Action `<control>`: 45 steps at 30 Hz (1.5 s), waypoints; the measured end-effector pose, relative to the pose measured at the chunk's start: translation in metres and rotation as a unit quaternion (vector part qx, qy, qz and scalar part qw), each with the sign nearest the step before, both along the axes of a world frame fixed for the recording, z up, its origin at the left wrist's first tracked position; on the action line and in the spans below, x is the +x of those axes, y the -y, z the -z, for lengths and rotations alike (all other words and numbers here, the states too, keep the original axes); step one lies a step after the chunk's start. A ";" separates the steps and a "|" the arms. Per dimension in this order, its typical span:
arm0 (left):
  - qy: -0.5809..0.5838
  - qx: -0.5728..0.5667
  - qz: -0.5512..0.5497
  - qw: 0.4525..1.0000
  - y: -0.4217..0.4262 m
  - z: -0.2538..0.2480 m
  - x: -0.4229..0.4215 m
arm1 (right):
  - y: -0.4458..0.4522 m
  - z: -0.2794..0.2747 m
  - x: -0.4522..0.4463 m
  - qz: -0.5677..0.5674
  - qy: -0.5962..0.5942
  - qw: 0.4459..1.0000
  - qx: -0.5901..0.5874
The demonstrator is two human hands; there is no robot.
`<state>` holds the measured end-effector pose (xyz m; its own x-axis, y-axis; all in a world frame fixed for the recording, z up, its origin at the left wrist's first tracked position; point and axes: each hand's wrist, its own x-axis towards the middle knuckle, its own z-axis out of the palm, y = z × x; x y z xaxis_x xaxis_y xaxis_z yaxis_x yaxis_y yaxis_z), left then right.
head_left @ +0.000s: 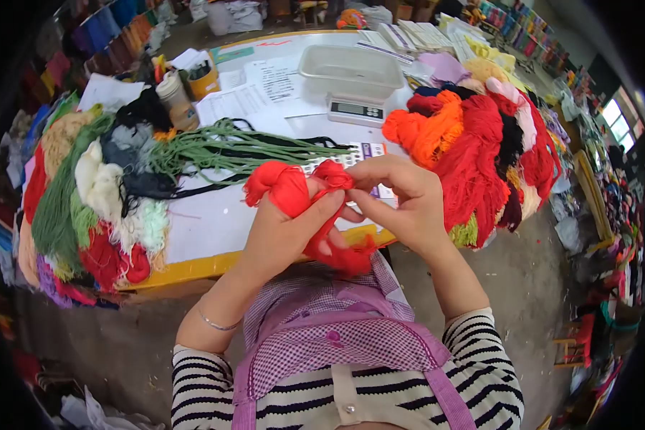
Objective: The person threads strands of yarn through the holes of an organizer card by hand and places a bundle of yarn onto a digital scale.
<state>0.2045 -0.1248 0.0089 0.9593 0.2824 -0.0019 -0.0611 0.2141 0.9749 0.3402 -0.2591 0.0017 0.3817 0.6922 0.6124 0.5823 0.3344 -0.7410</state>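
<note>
A bright red bundle of soft yarn [287, 190] is held up over the near edge of the white desk with a yellow rim [183, 272]. It is wrapped tightly by the left hand [283, 228]. Its small knot-like loop is touched by the right hand [408, 195]; whether a thread is pinched there cannot be told. If the loose tail is tugged too hard, threads could be tangled. If the left grip is loosened, the bundle could be dropped.
</note>
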 end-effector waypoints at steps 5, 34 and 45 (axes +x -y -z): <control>-0.003 0.032 -0.099 0.995 -0.013 -0.007 -0.053 | -0.039 -0.011 -0.034 0.033 0.185 0.981 0.040; -0.109 0.381 -0.423 0.815 -0.192 0.053 -0.184 | -0.072 0.031 -0.001 -0.307 -0.126 0.800 -0.501; -0.167 0.387 -0.050 0.906 -0.080 0.019 -0.088 | -0.119 0.018 -0.075 -0.244 -0.175 0.950 -0.081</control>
<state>0.1163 -0.0453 -0.0104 0.9112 0.4088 -0.0519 0.2837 -0.5308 0.7986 0.2651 -0.1396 -0.0168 0.1522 0.9136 0.3771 0.0954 0.3662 -0.9256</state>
